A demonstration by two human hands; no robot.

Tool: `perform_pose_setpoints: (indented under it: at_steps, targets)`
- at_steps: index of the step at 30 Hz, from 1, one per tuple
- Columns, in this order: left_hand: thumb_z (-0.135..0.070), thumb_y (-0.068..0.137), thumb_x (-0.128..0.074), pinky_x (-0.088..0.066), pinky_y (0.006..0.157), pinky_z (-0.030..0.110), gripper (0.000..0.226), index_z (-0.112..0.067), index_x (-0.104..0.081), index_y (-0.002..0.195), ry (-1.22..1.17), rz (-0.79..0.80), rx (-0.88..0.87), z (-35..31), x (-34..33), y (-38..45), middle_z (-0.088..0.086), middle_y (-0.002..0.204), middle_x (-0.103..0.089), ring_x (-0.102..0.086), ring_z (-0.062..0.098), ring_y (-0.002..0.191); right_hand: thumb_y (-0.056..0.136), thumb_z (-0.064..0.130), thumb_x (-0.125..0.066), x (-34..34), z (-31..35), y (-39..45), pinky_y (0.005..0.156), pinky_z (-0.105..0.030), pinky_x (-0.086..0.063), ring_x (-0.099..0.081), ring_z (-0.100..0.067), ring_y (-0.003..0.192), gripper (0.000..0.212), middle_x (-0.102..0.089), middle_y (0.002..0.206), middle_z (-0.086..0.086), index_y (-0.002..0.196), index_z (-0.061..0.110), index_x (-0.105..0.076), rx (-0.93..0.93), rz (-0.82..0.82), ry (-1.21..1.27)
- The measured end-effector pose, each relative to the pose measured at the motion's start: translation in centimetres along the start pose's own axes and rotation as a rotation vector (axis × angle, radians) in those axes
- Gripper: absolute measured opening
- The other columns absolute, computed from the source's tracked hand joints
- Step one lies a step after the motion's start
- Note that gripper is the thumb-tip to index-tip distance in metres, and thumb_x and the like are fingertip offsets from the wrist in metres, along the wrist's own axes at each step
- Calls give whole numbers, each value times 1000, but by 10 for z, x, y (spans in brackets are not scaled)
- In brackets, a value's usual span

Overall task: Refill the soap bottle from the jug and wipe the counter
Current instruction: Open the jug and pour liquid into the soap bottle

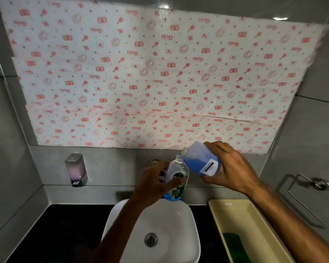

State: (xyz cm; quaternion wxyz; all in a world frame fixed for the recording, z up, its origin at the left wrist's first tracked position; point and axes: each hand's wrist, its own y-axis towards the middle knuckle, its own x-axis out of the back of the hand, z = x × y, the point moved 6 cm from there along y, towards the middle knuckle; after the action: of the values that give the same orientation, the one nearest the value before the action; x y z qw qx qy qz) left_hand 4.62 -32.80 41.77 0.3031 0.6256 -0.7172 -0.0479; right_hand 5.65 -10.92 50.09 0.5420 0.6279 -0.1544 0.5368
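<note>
1. Head view, 9 o'clock: soap dispenser [76, 169] fixed to grey wall, pinkish liquid inside, well apart from both hands.
2. Below it, 7 o'clock: black counter [68, 230] running along wall, dark and bare on this side.
3. Across upper half, 12 o'clock: white patterned paper [150, 76] with red print, covering mirror area.
4. Bottom centre, 6 o'clock: white sink [171, 224] set on counter, metal drain [150, 239] in its basin.
5. Just left of centre: left hand [156, 184] wrapped around soap bottle [178, 178], fingers clenched on its body. Bottle held roughly upright above back rim of sink, cap off, mouth open at top, clear with green label, thin blue layer at its bottom.
6. Just right of that, 1 o'clock from bottle: jug [200, 158] tipped sideways, open mouth pointing left and just above bottle's mouth, nearly touching. Blue liquid pooled along lower side, white label facing camera.
7. Right hand [230, 168] grasping jug firmly around its base end, thumb beneath, fingers over top.
8. At 4 o'clock: pale yellow tray [241, 211] on counter beside sink, green cloth [234, 245] lying in its near end.
9. Far right, 3 o'clock: metal towel ring [302, 188] on wall.
</note>
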Motion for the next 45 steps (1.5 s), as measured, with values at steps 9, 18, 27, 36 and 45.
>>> perform_pose_setpoints:
  at_steps: [9, 18, 27, 36, 45]
  targets:
    - [-53, 74, -70, -58, 70, 14, 41, -35, -56, 109, 18, 4, -14, -5, 0, -2, -8, 103, -69, -67, -9, 90, 65, 54, -84, 11, 5, 2, 81, -27, -56, -59, -15, 106, 89, -59, 125, 1, 138, 17, -50, 47, 16, -86]
    - [-51, 76, -70, -60, 73, 18, 41, -36, -56, 111, 8, 12, -3, -4, -1, -3, -5, 107, -71, -69, -1, 94, 66, 56, -82, 23, 13, 4, 82, -25, -48, -58, -18, 110, 91, -57, 129, 0, 141, 20, -47, 80, 17, -178]
    - [-54, 75, -71, -62, 75, 22, 39, -41, -54, 108, 1, 13, -13, -7, -3, -5, -6, 106, -71, -69, 2, 97, 68, 60, -80, 26, 14, 2, 90, -30, -53, -57, -18, 115, 92, -56, 134, 0, 143, 20, -45, 80, 30, -190]
    - [-50, 76, -71, -64, 78, 32, 43, -31, -57, 112, -2, 24, -7, -6, -6, -5, 2, 110, -72, -72, 13, 98, 67, 59, -81, 26, 13, 2, 92, -30, -52, -58, -18, 114, 92, -57, 134, -1, 143, 20, -46, 73, 40, -196]
    - [-55, 75, -71, -64, 77, 29, 36, -44, -54, 105, -17, 19, -6, -5, -9, -6, -4, 106, -72, -71, 9, 96, 67, 60, -81, 27, 12, 0, 92, -32, -53, -57, -18, 114, 94, -56, 133, -1, 144, 20, -44, 72, 58, -211]
